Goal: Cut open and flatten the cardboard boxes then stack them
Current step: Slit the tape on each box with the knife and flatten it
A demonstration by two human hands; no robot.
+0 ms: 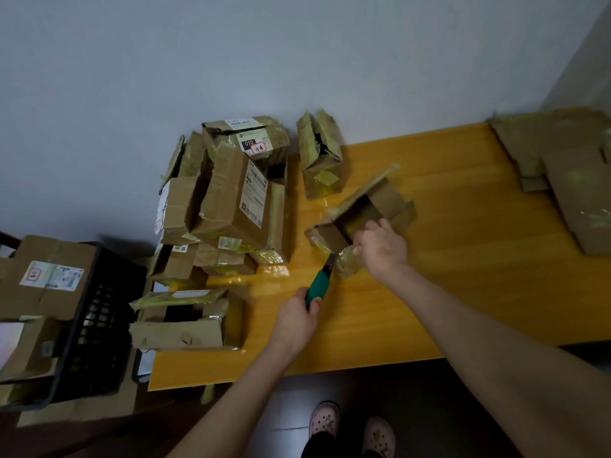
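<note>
A small open cardboard box (360, 209) with yellowish tape lies on the orange table (463, 292). My right hand (380, 247) grips its near wall and a taped flap. My left hand (296, 320) holds a green utility knife (318, 285), whose blade tip touches the box's near bottom corner. A stack of flattened cardboard (562, 180) lies at the table's far right. A pile of unflattened boxes (228, 200) stands at the table's left end against the wall.
Another small taped box (320, 157) stands upright behind the one I hold. A black crate (89, 325) with more boxes sits off the table's left. An open box (185, 322) lies at the near left corner. My feet (350, 428) show below the table edge.
</note>
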